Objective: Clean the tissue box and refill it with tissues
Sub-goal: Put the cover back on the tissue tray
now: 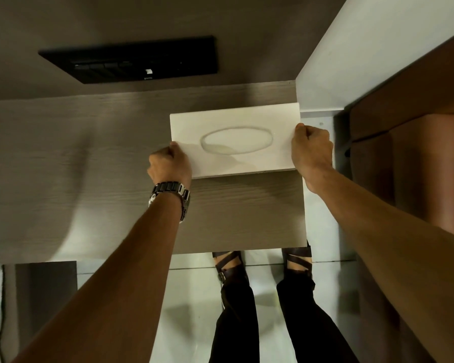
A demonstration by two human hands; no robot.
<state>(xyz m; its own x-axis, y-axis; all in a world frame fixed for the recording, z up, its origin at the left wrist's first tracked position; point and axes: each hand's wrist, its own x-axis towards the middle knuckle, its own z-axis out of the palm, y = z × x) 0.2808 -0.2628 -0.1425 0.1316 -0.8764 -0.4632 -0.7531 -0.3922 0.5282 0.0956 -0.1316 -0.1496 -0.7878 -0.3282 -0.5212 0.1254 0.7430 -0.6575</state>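
A white tissue box (236,121) with an oval opening in its top sits at the right end of a grey wood-grain tabletop (89,166). No tissue shows in the opening. My left hand (169,165), with a metal watch on the wrist, grips the box's left near corner. My right hand (311,150) grips the box's right edge. Both hands are closed on the box. Whether it rests on the table or is slightly lifted is unclear.
A black switch panel (134,61) is set in the wall behind the table. A white partition (364,48) rises just right of the box, with a brown wooden door (417,153) beyond it. My legs and sandals (262,265) stand on the pale floor below the table edge.
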